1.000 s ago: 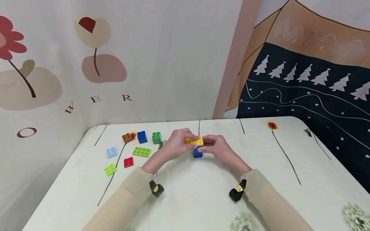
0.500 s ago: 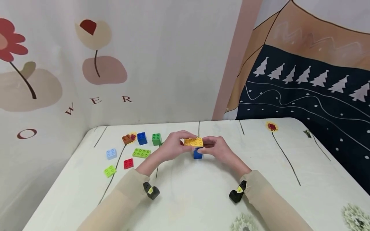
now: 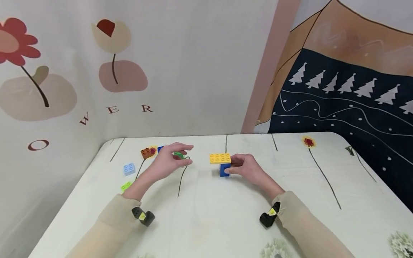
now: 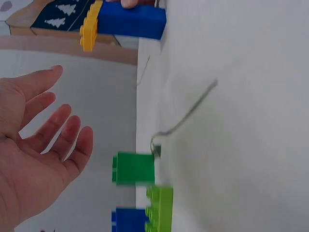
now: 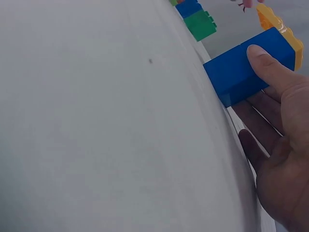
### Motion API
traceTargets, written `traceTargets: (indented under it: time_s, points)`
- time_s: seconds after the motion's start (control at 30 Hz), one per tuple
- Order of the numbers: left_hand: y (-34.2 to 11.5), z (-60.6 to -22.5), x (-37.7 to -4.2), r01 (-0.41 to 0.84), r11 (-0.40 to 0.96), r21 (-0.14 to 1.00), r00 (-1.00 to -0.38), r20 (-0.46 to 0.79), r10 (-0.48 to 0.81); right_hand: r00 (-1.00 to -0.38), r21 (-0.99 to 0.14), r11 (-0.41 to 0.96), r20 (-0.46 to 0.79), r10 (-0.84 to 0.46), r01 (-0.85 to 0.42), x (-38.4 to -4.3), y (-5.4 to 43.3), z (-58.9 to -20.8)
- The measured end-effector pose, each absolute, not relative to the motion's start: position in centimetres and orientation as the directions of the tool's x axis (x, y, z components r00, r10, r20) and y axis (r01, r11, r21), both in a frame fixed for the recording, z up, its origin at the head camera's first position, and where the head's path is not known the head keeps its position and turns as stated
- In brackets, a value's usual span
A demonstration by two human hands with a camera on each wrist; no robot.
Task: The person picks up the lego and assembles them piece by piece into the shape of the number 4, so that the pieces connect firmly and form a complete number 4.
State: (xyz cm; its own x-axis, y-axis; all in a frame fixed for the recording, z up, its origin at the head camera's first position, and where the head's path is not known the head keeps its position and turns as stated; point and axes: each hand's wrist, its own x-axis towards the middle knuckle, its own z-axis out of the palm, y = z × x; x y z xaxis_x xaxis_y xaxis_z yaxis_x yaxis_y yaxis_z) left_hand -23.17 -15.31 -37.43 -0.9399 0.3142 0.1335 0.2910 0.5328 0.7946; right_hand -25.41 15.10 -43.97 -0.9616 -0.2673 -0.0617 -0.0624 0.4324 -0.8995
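My right hand (image 3: 250,168) pinches an upright blue building-brick stack (image 5: 231,65) between thumb and fingers, its base at the table. Across the top lies a yellow toy brick (image 3: 220,158), eight-studded and jutting out to the left. My left hand (image 3: 166,161) is in the air on the left with fingers spread and holds nothing. In the head view it partly covers a green brick (image 3: 178,154) and a second blue brick (image 3: 160,148). From the left wrist, the green brick (image 4: 135,168) and a long lime brick (image 4: 165,210) show below the hand.
Farther left on the white patterned tablecloth (image 3: 206,215) are a brown brick (image 3: 146,153), a light blue brick (image 3: 129,169) and a small lime brick (image 3: 126,186). A printed curtain (image 3: 193,71) hangs behind the table.
My left hand has let go of the yellow brick and moved left toward the loose bricks. The yellow brick stays on the blue stack, which my right hand still holds.
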Motion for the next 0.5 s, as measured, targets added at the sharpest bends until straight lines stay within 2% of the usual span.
traceTargets:
  time_s: [0.23, 0.5]
  points:
    - [-19.3, -38.5, -23.5, 0.288, 0.621, 0.729, -0.95, 0.135, 0.283, -0.958, -0.907, 0.417, -0.07, -0.278, -0.054, -25.5, 15.2, -43.9]
    - [-22.6, -39.8, -23.9, 0.31, 0.683, 0.661, -0.94, 0.105, 0.325, -0.951, -0.908, 0.41, -0.051, -0.305, -0.083, -25.5, 15.3, -43.8]
